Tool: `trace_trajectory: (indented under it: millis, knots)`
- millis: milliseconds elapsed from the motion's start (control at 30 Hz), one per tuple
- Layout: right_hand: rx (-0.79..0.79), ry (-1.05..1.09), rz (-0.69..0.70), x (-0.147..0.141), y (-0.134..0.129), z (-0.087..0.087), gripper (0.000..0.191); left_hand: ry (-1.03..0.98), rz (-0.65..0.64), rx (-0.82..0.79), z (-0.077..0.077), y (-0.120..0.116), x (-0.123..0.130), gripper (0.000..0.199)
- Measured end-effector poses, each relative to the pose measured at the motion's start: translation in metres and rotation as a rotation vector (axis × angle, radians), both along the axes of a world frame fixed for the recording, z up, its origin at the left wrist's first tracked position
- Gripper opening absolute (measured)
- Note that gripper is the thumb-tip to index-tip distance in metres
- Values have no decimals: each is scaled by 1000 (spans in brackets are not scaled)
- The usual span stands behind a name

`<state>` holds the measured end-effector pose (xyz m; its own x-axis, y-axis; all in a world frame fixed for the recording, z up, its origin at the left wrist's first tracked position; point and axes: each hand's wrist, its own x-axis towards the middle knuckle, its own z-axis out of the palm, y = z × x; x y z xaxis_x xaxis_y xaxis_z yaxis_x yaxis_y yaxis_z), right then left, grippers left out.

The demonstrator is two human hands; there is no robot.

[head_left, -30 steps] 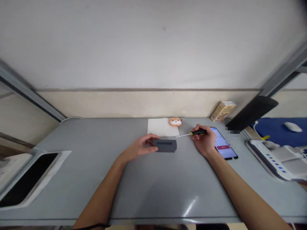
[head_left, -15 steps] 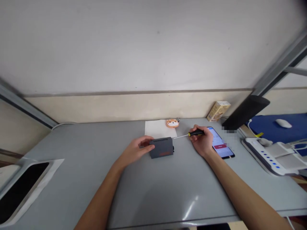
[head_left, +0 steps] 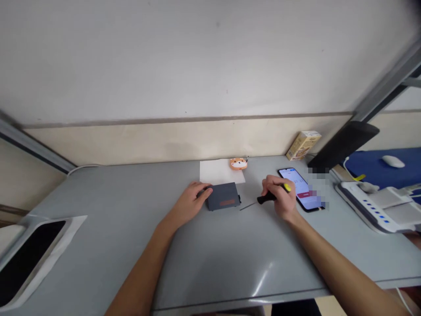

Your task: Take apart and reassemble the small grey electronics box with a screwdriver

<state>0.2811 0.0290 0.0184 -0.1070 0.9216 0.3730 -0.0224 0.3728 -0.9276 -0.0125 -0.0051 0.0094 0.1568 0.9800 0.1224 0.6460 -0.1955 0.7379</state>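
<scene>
A small dark grey metal box (head_left: pixel 224 197) with a reddish marking and a black knob-like part on its right side sits on the desk. My left hand (head_left: pixel 194 199) grips the box by its left end, thumb on top. In my right hand (head_left: pixel 279 195) is a screwdriver (head_left: pixel 267 198) with a black and yellow handle. Its thin shaft points down and left, the tip just off the box's lower right corner and apart from it. Behind the box lies a sheet of white paper (head_left: pixel 215 171), with an orange animal-faced case (head_left: pixel 238 163) at its right end.
A lit phone (head_left: pixel 304 193) lies just right of my right hand. Farther right are a white power strip (head_left: pixel 365 206), a black upright object (head_left: pixel 345 145) and a small carton (head_left: pixel 302 145). At the left, a dark-screened tablet-like device (head_left: pixel 31 254) rests on white paper.
The box has tipped flatter onto the desk. My right hand has drawn the screwdriver's tip from the box's upper right edge down toward its lower right, changing its angle.
</scene>
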Motion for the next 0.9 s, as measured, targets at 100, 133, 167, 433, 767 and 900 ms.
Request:
trace_trajectory:
  millis: [100,133,167,433,767,900]
  knots:
    - [-31,-47,41,-9,-7,-1,27,5,-51,12,0,0,1,35]
    - [-35,-50,43,-12,-8,-3,27,9,-71,14,0,0,1,35]
    - [-39,-53,44,-14,-9,-5,27,13,-90,18,0,0,2,35]
    - [-5,-18,-12,-13,-7,-11,27,1,-101,-17,-2,0,5,35]
    - [197,-100,-30,-14,-24,-4,23,151,-76,60,4,-3,13,32]
    - [319,-89,-20,-12,-27,-5,22,202,-71,84,6,-4,15,31]
